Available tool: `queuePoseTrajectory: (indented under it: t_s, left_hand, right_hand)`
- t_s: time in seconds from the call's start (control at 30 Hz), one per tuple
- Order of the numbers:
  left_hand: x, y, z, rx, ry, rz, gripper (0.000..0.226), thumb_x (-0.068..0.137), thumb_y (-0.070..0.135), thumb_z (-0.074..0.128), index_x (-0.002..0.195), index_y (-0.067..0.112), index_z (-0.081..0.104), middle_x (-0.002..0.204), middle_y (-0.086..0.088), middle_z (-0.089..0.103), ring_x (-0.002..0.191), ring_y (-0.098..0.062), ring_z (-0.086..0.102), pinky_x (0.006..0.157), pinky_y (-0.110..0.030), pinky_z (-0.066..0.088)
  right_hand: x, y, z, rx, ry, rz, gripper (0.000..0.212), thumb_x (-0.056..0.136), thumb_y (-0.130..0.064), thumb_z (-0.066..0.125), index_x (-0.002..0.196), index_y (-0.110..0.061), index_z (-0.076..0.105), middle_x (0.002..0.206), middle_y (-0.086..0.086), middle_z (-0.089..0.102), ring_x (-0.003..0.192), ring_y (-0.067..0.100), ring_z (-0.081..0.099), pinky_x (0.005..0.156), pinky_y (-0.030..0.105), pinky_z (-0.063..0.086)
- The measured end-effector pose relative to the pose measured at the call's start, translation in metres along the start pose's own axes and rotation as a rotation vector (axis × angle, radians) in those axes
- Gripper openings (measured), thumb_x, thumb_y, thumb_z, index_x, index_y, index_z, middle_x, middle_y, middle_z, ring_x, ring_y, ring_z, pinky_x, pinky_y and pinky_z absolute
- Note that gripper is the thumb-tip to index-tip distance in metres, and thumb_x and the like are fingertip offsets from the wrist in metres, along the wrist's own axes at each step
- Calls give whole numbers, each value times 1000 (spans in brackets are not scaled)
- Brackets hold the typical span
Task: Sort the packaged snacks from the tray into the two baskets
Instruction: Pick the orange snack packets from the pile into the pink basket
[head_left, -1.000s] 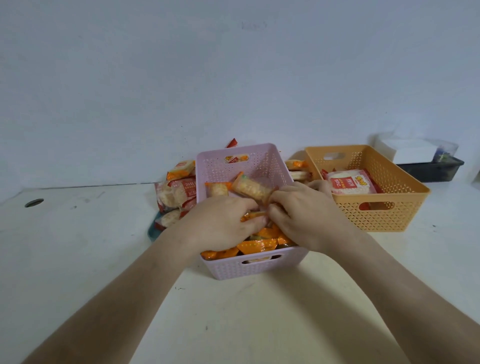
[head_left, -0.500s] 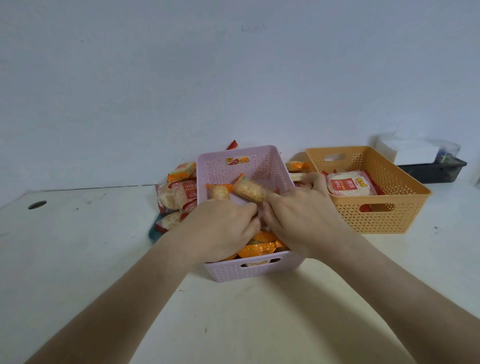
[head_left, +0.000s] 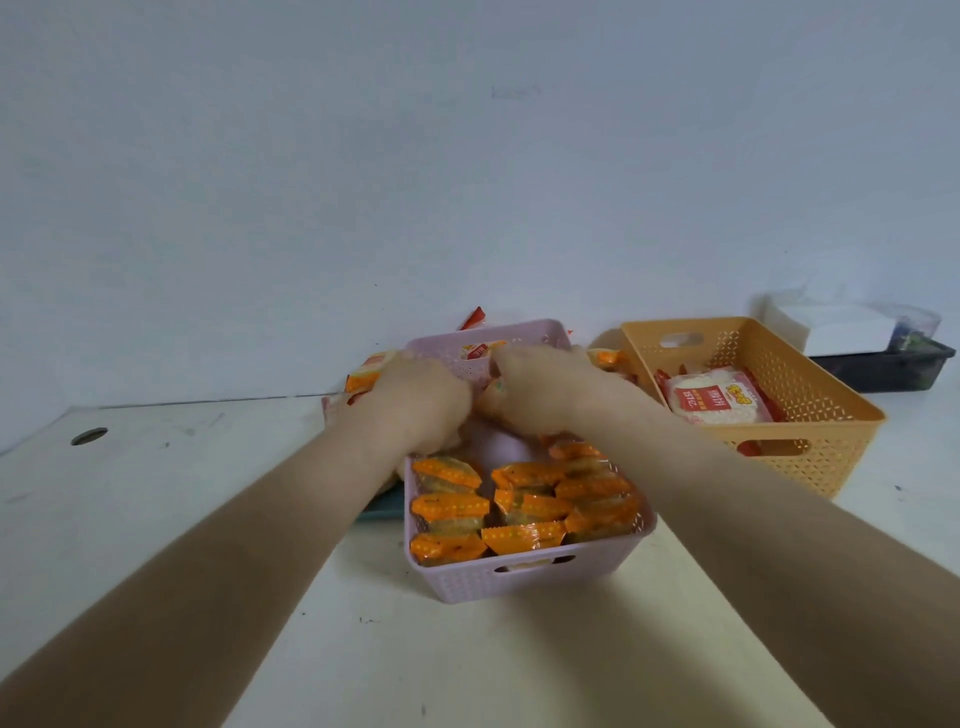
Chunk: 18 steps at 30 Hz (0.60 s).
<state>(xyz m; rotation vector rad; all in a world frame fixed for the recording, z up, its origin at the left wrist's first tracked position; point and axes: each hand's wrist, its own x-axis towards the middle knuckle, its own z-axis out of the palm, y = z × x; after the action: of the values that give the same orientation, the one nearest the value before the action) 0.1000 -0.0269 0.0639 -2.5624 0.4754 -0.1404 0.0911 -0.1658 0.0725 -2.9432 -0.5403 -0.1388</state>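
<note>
Left grip (head_left: 415, 402) and right grip (head_left: 545, 389) close together over far end of lilac basket (head_left: 519, 577); blurred, cannot tell whether either pinches anything, perhaps packet. Orange packets (head_left: 519, 512) fill near end, others on tray (head_left: 382, 512) behind. Likely light, slippery, crushable: pinch crimped ends, gently.

Single head-worn wide-angle view, facing forward and slightly down across the white tabletop (head_left: 156, 519) to the plain pale wall (head_left: 467, 182), which fills the upper half. The left forearm (head_left: 234, 561) and right forearm (head_left: 779, 519) enter from the bottom corners, converging mid-frame over the close lilac perforated plastic basket (head_left: 519, 577). The orange perforated plastic basket (head_left: 810, 415) sits right of centre.
</note>
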Motion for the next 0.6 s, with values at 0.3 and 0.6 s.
queuePoseTrajectory:
  t_s: [0.3, 0.6]
  left_hand:
    - [1, 8, -4, -106, 43, -47, 35, 80, 38, 68, 111, 25, 59, 99, 2, 53, 106, -22, 47, 97, -47, 28]
    - [-29, 6, 4, -377, 273, 31, 50, 82, 40, 69, 127, 29, 52, 122, 4, 54, 115, -19, 50, 91, -38, 39]
  right_hand:
    - [26, 3, 38, -80, -171, 62, 86, 86, -8, 59, 151, -25, 6, 126, 17, 59, 117, 38, 55, 96, 48, 42]
    - [20, 8, 22, 244, 34, 25, 63, 68, -25, 77, 116, -16, 37, 83, -2, 62, 71, 16, 60, 58, 33, 53]
